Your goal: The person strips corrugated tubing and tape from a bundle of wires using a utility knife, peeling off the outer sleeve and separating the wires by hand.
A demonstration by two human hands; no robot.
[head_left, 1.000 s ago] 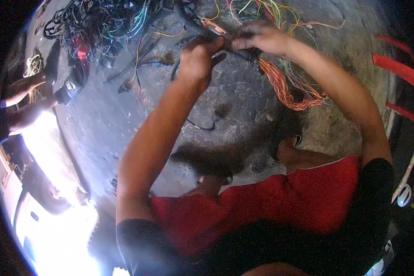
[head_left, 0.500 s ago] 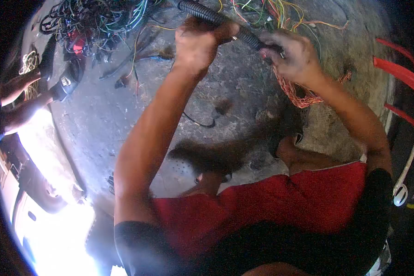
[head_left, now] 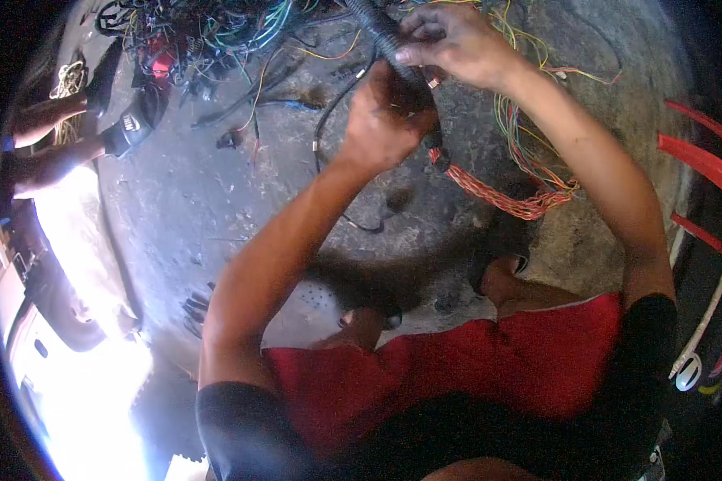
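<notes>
A black corrugated conduit (head_left: pixel 369 22) slants down from the top edge of the head view. My left hand (head_left: pixel 383 120) is closed around its lower part. Below that fist, a black-wrapped end (head_left: pixel 439 160) gives way to a twisted bundle of red and white wires (head_left: pixel 489 194) lying on the floor. My right hand (head_left: pixel 461 46) is at the conduit's right side, higher up, with curled fingers and the thumb tip against the ribbed surface. Whether something small lies between those fingers is hidden.
A tangle of dark wires with a red part (head_left: pixel 162 62) lies at upper left. Thin yellow and green wires (head_left: pixel 517 132) spread at right. Another person's foot (head_left: pixel 136 128) rests at left. Red straps (head_left: pixel 698 160) stand at the right edge. A cable piece (head_left: pixel 361 227) lies mid-floor.
My left hand has moved right and down along with the conduit. My right hand has shifted up and left from the conduit's lower end, uncovering the wrapped end and twisted wires.
</notes>
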